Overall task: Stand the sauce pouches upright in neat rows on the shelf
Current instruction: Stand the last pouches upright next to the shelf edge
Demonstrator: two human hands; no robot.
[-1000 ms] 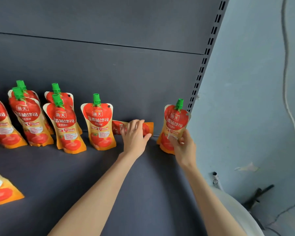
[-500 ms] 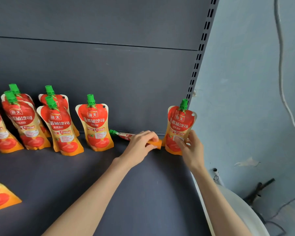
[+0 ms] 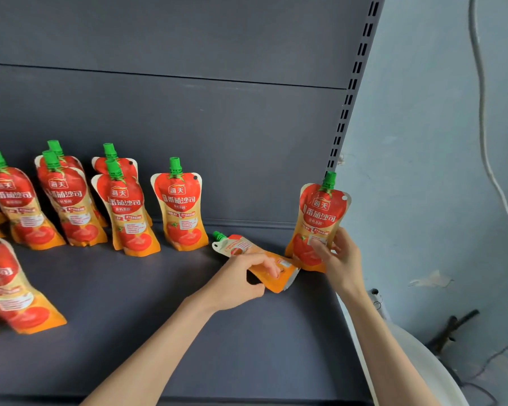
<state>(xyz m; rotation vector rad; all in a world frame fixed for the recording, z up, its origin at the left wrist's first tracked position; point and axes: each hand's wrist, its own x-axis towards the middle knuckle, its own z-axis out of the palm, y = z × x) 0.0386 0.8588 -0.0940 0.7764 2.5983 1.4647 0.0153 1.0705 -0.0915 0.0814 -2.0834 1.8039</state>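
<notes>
Red and orange sauce pouches with green caps stand on a dark grey shelf point(image 3: 165, 332). My left hand point(image 3: 238, 281) pinches the lower end of a fallen pouch point(image 3: 241, 247) that lies with its cap pointing left, near the back of the shelf. My right hand point(image 3: 339, 259) grips the lower part of an upright pouch point(image 3: 320, 212) at the shelf's right end. A single upright pouch point(image 3: 181, 206) stands just left of the fallen one. Several more pouches point(image 3: 123, 206) stand in rows at the left.
A large pouch point(image 3: 9, 288) stands at the near left edge of the view. The shelf's slotted upright point(image 3: 354, 83) and a pale blue wall point(image 3: 437, 142) close off the right side. A white rounded object point(image 3: 408, 361) sits below the shelf's right end.
My left hand has pulled the fallen pouch forward and lifted its bottom end off the shelf. My right hand keeps holding the upright pouch at the right end.
</notes>
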